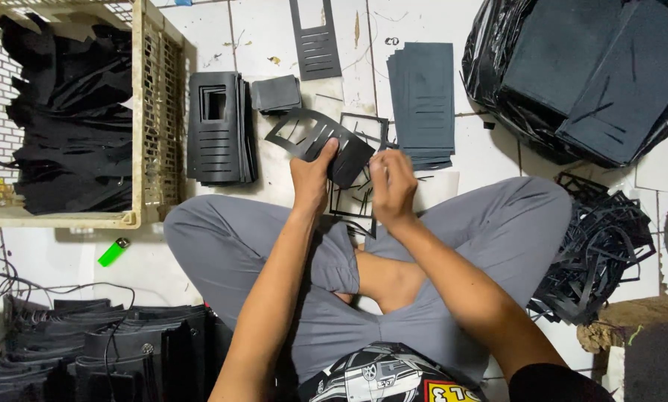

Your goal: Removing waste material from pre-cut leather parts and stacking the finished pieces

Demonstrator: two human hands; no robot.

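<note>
L hand (310, 176) grip clamped on black cut sheet (320, 140), held above floor by knees. R hand (390, 186) pinches its edge. Thin strips might rip if pulled too hard.

Floor (200, 30), white tile, crowded. Left edge: cream plastic crate (151, 112) full of black scraps walls off that side. Just right of it, a stack of slotted black sheets (218, 126), then a small square pile (277, 93). Narrow bare strip between these and the dark sheet stack (423, 100). Top right corner: black bag of sheets (580, 74). Right edge: tangle of black offcut strips (602, 253). Bottom left corner: folded black pieces (103, 357) and wires. Open tile around the green lighter (113, 251).
</note>
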